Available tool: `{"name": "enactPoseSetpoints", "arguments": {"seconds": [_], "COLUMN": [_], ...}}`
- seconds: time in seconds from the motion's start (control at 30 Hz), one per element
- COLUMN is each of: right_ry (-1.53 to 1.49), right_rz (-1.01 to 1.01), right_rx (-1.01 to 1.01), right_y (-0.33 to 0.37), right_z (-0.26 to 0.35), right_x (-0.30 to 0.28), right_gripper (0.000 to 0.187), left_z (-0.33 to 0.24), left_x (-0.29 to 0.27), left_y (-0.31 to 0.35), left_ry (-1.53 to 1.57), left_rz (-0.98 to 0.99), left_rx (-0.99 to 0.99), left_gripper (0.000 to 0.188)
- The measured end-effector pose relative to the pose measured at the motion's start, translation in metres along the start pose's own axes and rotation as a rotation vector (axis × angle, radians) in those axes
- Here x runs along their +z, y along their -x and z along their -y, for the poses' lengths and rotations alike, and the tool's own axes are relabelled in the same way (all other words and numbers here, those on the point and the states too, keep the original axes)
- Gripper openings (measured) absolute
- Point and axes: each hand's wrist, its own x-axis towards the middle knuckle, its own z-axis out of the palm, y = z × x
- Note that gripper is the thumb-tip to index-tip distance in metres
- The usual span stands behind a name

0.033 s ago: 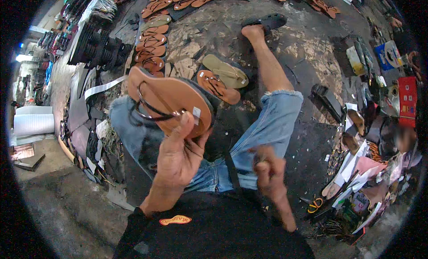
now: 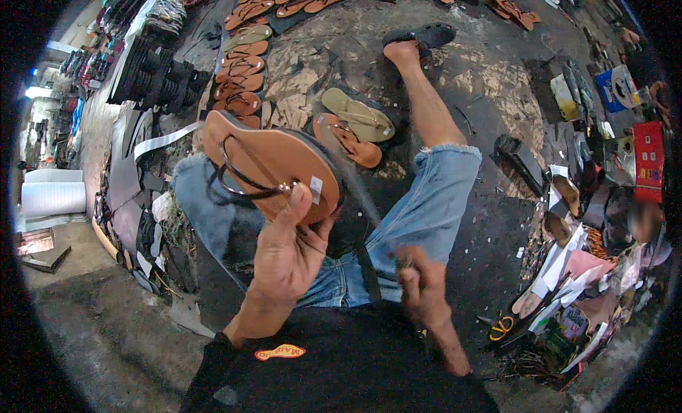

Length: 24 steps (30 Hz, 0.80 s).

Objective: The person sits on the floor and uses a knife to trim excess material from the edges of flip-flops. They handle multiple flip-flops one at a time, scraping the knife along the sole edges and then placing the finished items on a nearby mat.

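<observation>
The left hand [image 2: 288, 260] grips a brown sandal [image 2: 266, 154] by its near end, thumb on top, left of the middle. The right hand [image 2: 423, 281] has curled fingers but is blurred; I cannot tell whether it holds something. A green sandal [image 2: 348, 107] lies farther.

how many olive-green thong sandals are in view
2: one olive-green thong sandal beside a brown thong sandal above picture centre, another olive-green one in the upper-left row of sandals. Others may be hidden.
</observation>
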Motion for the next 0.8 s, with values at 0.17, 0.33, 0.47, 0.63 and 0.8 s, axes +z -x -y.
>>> {"name": "enactPoseSetpoints", "arguments": {"seconds": [0.17,0.33,0.47,0.63,0.8], "right_ry": [0.060,0.299,0.322,0.321,0.248], "right_rz": [0.030,0.077,0.275,0.384,0.382], "right_rx": [0.075,0.080,0.145,0.119,0.035], "right_y": [0.043,-0.010,-0.055,-0.101,-0.128], "right_z": [-0.002,-0.017,0.000,0.015,0.015], "right_x": [-0.002,-0.010,-0.018,-0.011,0.007], "right_gripper": [0.039,0.036,0.041,0.040,0.033], "left_z": [0.017,0.024,0.020,0.016,0.008], "left_x": [-0.002,-0.040,-0.045,-0.061,-0.068], "left_y": [0.001,-0.001,0.000,-0.003,0.000], "left_ry": [-0.004,-0.248,-0.236,-0.349,-0.418], "left_rz": [-0.020,0.068,0.005,-0.050,-0.088], "left_rx": [0.024,0.055,0.025,-0.050,-0.055], "left_gripper": [0.030,0.026,0.042,0.055,0.056]}}
